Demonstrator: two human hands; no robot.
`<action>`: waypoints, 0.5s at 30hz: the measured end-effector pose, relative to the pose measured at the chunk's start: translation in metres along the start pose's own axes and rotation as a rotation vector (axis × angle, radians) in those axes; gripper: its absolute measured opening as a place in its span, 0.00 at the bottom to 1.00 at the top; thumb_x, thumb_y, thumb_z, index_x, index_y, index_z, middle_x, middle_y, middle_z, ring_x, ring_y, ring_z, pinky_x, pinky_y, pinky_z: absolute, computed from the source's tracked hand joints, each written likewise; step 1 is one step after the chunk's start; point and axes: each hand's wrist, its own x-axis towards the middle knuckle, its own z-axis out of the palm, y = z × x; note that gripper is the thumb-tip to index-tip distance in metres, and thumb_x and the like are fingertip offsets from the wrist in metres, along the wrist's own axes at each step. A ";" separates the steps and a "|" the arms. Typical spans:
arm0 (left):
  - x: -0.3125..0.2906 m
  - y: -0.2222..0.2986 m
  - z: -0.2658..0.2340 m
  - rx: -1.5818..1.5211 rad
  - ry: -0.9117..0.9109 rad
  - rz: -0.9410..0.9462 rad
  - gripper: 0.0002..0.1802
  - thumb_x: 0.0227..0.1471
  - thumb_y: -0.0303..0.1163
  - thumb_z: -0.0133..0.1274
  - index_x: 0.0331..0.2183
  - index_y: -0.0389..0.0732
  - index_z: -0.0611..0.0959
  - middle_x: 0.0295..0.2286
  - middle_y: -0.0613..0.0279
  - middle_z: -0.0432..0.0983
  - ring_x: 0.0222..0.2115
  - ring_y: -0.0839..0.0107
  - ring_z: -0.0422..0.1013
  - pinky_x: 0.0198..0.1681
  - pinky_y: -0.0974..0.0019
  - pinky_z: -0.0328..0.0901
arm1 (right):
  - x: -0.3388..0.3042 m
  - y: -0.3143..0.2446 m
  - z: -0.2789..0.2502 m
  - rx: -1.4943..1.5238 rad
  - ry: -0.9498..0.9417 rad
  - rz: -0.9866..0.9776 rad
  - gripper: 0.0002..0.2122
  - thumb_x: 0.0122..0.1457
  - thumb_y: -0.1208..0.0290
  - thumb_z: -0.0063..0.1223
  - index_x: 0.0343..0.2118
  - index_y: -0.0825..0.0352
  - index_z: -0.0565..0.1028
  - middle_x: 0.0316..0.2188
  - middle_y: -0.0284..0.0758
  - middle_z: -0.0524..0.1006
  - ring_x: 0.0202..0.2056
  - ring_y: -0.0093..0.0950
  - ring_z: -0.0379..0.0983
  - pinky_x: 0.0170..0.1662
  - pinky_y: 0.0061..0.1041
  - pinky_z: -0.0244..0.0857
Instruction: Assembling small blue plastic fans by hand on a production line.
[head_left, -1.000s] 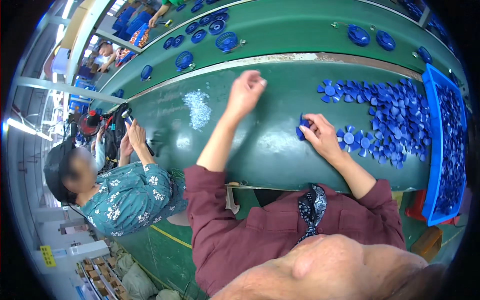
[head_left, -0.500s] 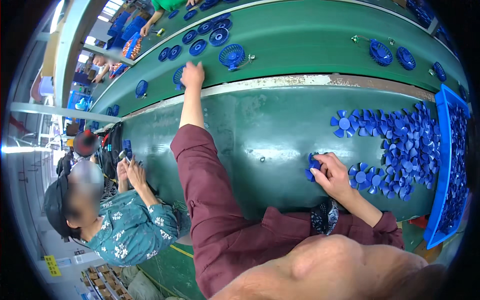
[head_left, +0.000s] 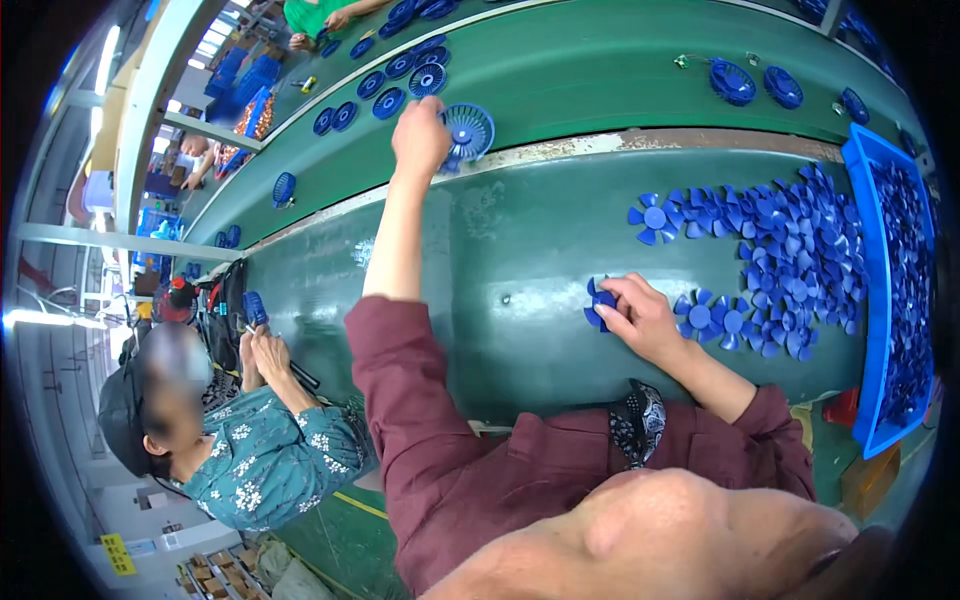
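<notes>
My left hand (head_left: 422, 138) is over the near edge of the green belt, its fingers closed on the side of a round blue fan housing (head_left: 468, 130) with radial slots. The fingertips are partly hidden behind the hand. Lower right, above the green worktable, my right hand (head_left: 642, 318) pinches a small blue fan blade (head_left: 597, 306) between thumb and fingers. Right of that hand, two loose fan blades (head_left: 700, 316) lie close by. A large spread of blue fan blades (head_left: 795, 260) covers the table's right part.
A blue bin (head_left: 858, 290) full of fan blades stands at the right edge. Across the belt (head_left: 580, 95) lie more blue housings (head_left: 388, 102), some with small wired boards. On the left a co-worker in a floral shirt (head_left: 270, 455) handles a blue part. Another person in green (head_left: 318, 15) is across.
My left hand has moved right, bringing a housing off its earlier spot on the belt. My right hand still pinches the fan blade. The whole view has shifted slightly.
</notes>
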 end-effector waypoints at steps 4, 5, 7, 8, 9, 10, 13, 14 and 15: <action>-0.072 0.036 -0.038 -0.117 0.006 0.130 0.08 0.47 0.25 0.48 0.33 0.41 0.79 0.32 0.51 0.73 0.37 0.51 0.70 0.38 0.53 0.66 | -0.007 0.004 -0.006 -0.054 0.061 -0.008 0.12 0.51 0.71 0.59 0.38 0.68 0.74 0.23 0.34 0.70 0.18 0.23 0.66 0.23 0.24 0.61; -0.098 0.035 -0.045 -0.114 -0.003 0.130 0.08 0.48 0.26 0.49 0.34 0.41 0.79 0.31 0.51 0.73 0.37 0.52 0.70 0.38 0.53 0.66 | -0.007 0.001 -0.003 -0.045 0.058 -0.009 0.12 0.51 0.70 0.60 0.37 0.67 0.75 0.23 0.34 0.70 0.18 0.24 0.66 0.24 0.25 0.61; -0.145 0.024 -0.026 -0.120 -0.099 0.141 0.08 0.46 0.27 0.51 0.32 0.41 0.80 0.31 0.51 0.72 0.35 0.51 0.70 0.38 0.53 0.67 | -0.003 -0.003 0.000 -0.043 0.037 -0.031 0.11 0.50 0.70 0.60 0.37 0.67 0.75 0.23 0.34 0.69 0.18 0.24 0.66 0.24 0.25 0.61; -0.164 0.032 -0.024 -0.112 -0.167 0.108 0.07 0.45 0.27 0.53 0.31 0.41 0.81 0.31 0.51 0.72 0.35 0.51 0.70 0.38 0.53 0.66 | -0.002 -0.002 0.000 -0.065 0.030 -0.053 0.11 0.51 0.69 0.59 0.37 0.66 0.75 0.23 0.35 0.70 0.19 0.24 0.67 0.24 0.26 0.61; -0.176 0.039 -0.023 -0.073 -0.221 0.121 0.08 0.44 0.28 0.55 0.31 0.41 0.81 0.32 0.52 0.71 0.36 0.52 0.69 0.38 0.53 0.66 | -0.001 -0.001 0.000 -0.082 0.034 -0.056 0.11 0.52 0.69 0.58 0.37 0.66 0.76 0.23 0.35 0.70 0.19 0.24 0.67 0.25 0.26 0.62; -0.185 0.045 -0.022 -0.063 -0.177 0.131 0.08 0.44 0.28 0.55 0.31 0.41 0.81 0.32 0.53 0.71 0.36 0.53 0.68 0.39 0.54 0.65 | 0.000 -0.002 -0.001 -0.100 0.039 -0.057 0.11 0.52 0.68 0.58 0.37 0.66 0.76 0.23 0.35 0.70 0.19 0.25 0.67 0.25 0.26 0.62; -0.191 0.056 -0.034 -0.108 -0.036 0.155 0.07 0.44 0.28 0.56 0.30 0.40 0.79 0.33 0.54 0.69 0.36 0.54 0.67 0.40 0.55 0.64 | 0.003 -0.005 -0.012 -0.354 0.049 -0.178 0.12 0.51 0.69 0.58 0.38 0.65 0.75 0.27 0.38 0.71 0.24 0.35 0.70 0.29 0.32 0.65; -0.189 0.060 -0.040 -0.162 0.006 0.125 0.07 0.44 0.29 0.55 0.30 0.40 0.78 0.32 0.54 0.69 0.36 0.53 0.68 0.39 0.54 0.64 | 0.000 -0.008 -0.020 -0.489 -0.028 -0.118 0.11 0.53 0.69 0.55 0.40 0.64 0.74 0.31 0.40 0.70 0.31 0.41 0.70 0.34 0.37 0.66; -0.185 0.068 -0.048 -0.171 -0.059 0.013 0.09 0.47 0.28 0.53 0.34 0.39 0.76 0.32 0.52 0.72 0.35 0.52 0.70 0.38 0.52 0.65 | -0.002 -0.010 -0.026 -0.558 -0.100 -0.083 0.11 0.53 0.71 0.53 0.40 0.64 0.73 0.32 0.41 0.70 0.33 0.41 0.70 0.36 0.37 0.66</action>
